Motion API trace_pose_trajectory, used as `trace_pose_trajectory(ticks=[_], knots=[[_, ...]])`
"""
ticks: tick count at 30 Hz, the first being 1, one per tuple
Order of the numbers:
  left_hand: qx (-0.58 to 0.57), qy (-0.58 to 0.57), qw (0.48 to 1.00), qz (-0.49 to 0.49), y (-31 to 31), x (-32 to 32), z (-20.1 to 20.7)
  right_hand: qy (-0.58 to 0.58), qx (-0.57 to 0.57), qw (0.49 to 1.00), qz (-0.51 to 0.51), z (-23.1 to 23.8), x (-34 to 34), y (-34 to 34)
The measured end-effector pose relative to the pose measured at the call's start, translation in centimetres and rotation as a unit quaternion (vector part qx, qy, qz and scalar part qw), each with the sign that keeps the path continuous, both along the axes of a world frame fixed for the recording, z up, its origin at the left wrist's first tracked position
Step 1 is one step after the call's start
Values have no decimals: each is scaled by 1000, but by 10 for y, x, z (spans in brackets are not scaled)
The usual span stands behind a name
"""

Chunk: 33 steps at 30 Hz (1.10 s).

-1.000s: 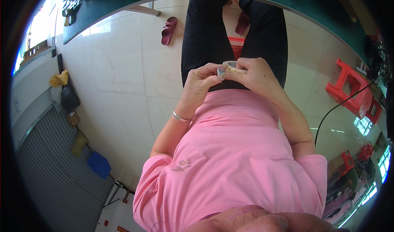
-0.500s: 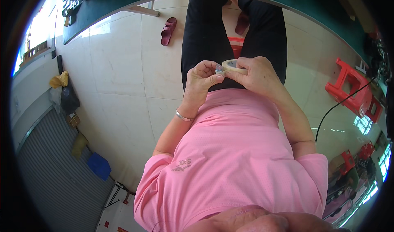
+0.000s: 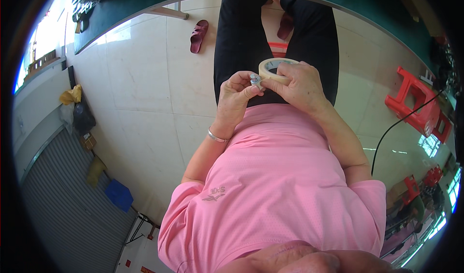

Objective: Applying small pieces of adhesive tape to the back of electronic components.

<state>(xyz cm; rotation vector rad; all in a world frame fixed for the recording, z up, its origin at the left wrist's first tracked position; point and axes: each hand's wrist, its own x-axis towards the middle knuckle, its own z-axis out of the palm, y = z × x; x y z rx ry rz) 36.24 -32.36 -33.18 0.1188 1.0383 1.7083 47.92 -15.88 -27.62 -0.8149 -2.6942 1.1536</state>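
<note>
Over my lap, my right hand [image 3: 300, 85] grips a roll of cream masking tape [image 3: 265, 68], its fingers hooked into the ring. Close beside it, my left hand [image 3: 238, 92] pinches a small silvery-grey piece [image 3: 255, 80] between thumb and fingers; its exact kind is too small to make out. The tape roll's edge comes right up to this small piece, and a short stretch of tape seems to run between them. My left wrist carries a silver bangle [image 3: 216, 136].
A green-topped table [image 3: 121, 19] curves across the far side, above my knees. One dark red slipper [image 3: 198, 36] lies on the tiled floor. Red plastic stools [image 3: 411, 101] stand at the right, near a black cable [image 3: 386, 132]. Bags [image 3: 83, 117] and a blue box [image 3: 119, 194] line the left wall.
The tape roll has tilted and shifted slightly, showing more of its ring. The small piece in my left hand has turned, with more of its silvery face visible.
</note>
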Motion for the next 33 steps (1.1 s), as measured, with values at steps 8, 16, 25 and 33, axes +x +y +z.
trace_pose_trajectory(ticks=[8, 16, 25, 33], knots=[[-17, -17, 1000, -3, 4, 1, 13, -41, -74, 996, -26, -2, -6, -2], [-23, -35, 999, 15, 6, 0, 12, -90, -106, 990, -4, 17, -5, 6], [14, 61, 997, -38, -1, -6, 4, -42, -141, 989, -29, 6, -4, 6], [27, -20, 999, -1, 2, -6, 1, -87, -193, 977, -26, 11, -6, 8]])
